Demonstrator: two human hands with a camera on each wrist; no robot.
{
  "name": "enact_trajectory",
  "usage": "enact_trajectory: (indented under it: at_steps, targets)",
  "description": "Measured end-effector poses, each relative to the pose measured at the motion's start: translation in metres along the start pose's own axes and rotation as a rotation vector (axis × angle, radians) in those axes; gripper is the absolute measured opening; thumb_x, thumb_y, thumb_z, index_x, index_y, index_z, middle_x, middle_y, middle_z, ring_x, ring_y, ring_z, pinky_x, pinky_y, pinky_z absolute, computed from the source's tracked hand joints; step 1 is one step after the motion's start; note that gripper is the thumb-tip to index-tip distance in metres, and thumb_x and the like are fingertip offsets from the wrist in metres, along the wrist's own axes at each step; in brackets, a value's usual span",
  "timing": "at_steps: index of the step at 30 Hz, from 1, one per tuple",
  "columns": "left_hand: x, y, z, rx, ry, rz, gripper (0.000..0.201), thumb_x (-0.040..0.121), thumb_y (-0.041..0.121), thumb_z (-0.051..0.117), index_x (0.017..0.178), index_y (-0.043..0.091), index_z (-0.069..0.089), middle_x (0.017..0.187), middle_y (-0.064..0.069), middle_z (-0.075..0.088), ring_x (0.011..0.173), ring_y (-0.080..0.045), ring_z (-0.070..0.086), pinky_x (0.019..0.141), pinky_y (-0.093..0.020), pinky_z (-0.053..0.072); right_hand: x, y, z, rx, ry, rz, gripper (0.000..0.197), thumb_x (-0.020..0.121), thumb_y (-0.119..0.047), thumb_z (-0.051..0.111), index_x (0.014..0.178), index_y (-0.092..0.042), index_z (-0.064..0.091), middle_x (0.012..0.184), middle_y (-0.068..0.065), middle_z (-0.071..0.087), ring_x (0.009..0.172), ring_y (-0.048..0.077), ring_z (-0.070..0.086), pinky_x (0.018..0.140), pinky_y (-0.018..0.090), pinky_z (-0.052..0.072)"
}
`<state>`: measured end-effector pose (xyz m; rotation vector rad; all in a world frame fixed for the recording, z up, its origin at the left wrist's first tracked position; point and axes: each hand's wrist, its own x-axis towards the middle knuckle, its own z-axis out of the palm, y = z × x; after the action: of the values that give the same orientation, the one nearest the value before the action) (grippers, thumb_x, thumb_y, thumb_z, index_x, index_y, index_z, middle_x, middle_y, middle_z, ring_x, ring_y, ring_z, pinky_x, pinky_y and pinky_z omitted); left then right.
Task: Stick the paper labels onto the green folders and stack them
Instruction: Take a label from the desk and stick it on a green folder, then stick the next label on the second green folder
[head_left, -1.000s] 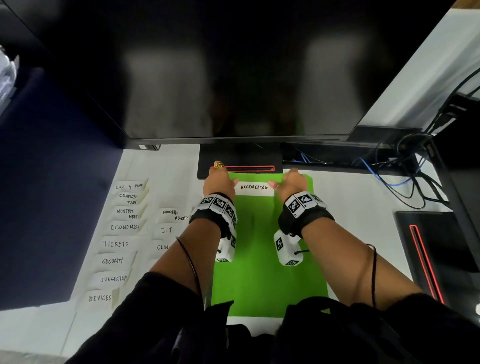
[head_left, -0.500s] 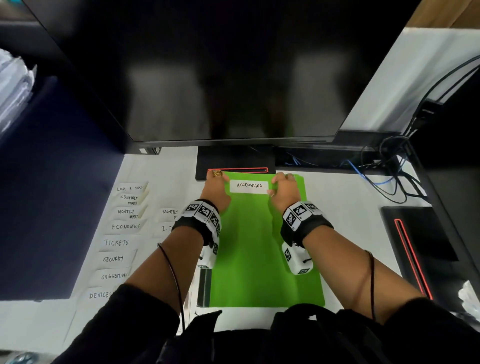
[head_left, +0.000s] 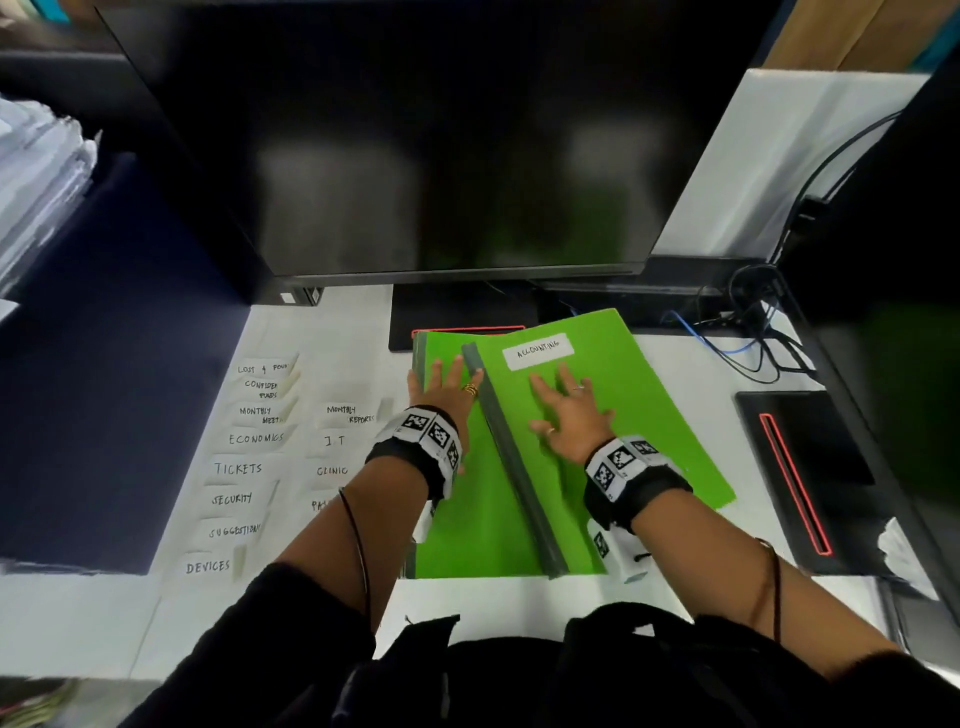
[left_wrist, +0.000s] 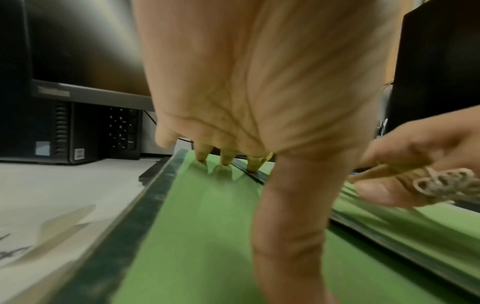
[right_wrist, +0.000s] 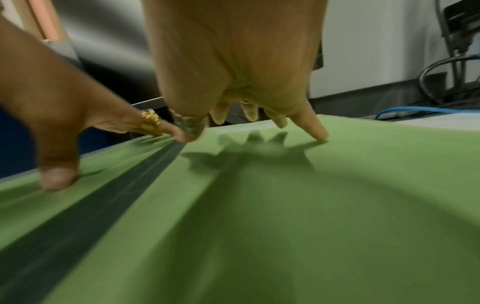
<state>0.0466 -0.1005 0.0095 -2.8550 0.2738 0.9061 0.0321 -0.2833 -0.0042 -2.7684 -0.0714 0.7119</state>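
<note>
Leftmost on the white desk (head_left: 493, 597), handwritten paper labels (head_left: 239, 467) lie in two columns, among them ECONOMICS, TICKETS, SECURITY and DEVICES. Just beside them, a person's left hand (head_left: 441, 392) rests flat on the lower green folder (head_left: 467, 530), fingers straight and spread, gripping nothing; the left wrist view shows the fingertips (left_wrist: 224, 161) pressing the green cover near its far edge. Across that folder lies a second green folder (head_left: 639, 415), turned at an angle so its dark spine (head_left: 511, 467) runs diagonally between the two hands. The right hand (head_left: 569, 413) lies palm down on this upper folder, fingers splayed and straight, holding nothing; its little finger (right_wrist: 315, 128) touches the cover. A white label reading ACCOUNTING (head_left: 538, 351) is stuck near that folder's far end, just beyond the right fingertips. Behind both stands a dark monitor (head_left: 441, 156), with cables (head_left: 753, 332) trailing at far right.
</note>
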Motion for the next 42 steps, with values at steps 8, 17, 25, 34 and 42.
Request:
enact_trajectory:
  at_steps: [8, 17, 25, 34, 42]
  targets:
    - [0.01, -0.014, 0.02, 0.002, -0.012, 0.034, 0.145, 0.05, 0.05, 0.086, 0.147, 0.027, -0.02, 0.153, -0.002, -0.03, 0.143, -0.031, -0.021, 0.103, -0.073, -0.002, -0.005, 0.013, 0.019, -0.04, -0.019, 0.237, 0.084, 0.084, -0.07, 0.037, 0.146, -0.041, -0.012, 0.155, 0.003, -0.026, 0.14, 0.046, -0.018, 0.099, 0.078, 0.011]
    - [0.007, -0.009, 0.015, 0.01, -0.031, 0.005, 0.139, 0.058, 0.043, 0.086, 0.148, 0.025, -0.018, 0.154, -0.004, -0.028, 0.143, -0.032, -0.019, 0.104, -0.073, 0.0, 0.017, 0.059, 0.009, -0.009, -0.022, 0.413, 0.08, 0.094, -0.033, 0.05, 0.15, -0.026, -0.005, 0.156, 0.015, -0.018, 0.142, 0.045, -0.011, 0.108, 0.069, 0.012]
    - [-0.002, -0.006, 0.01, -0.006, -0.031, 0.0, 0.135, 0.061, 0.037, 0.086, 0.149, 0.024, -0.016, 0.155, -0.005, -0.027, 0.143, -0.033, -0.019, 0.105, -0.071, 0.0, 0.006, 0.076, 0.014, -0.074, -0.058, 0.463, 0.079, 0.092, -0.014, 0.048, 0.151, -0.021, -0.005, 0.156, 0.017, -0.017, 0.143, 0.045, -0.005, 0.11, 0.066, 0.013]
    - [-0.015, -0.018, 0.003, -0.07, 0.123, 0.01, 0.13, 0.051, 0.051, 0.086, 0.15, 0.019, 0.008, 0.152, -0.013, 0.01, 0.144, -0.034, 0.003, 0.116, -0.056, 0.011, 0.021, -0.021, -0.012, 0.002, 0.229, 0.072, 0.06, 0.094, -0.014, 0.048, 0.148, -0.016, 0.023, 0.158, 0.014, 0.007, 0.145, 0.034, 0.009, 0.117, 0.049, 0.019]
    - [-0.044, -0.09, 0.032, -0.265, 0.193, -0.373, 0.087, 0.076, 0.046, 0.072, 0.14, 0.009, 0.025, 0.135, -0.014, 0.031, 0.127, -0.03, 0.032, 0.098, -0.041, 0.041, 0.04, -0.127, -0.003, 0.001, 0.275, -0.436, 0.033, 0.091, -0.019, 0.053, 0.124, -0.017, 0.057, 0.129, 0.006, 0.053, 0.121, 0.026, 0.043, 0.101, 0.036, 0.036]
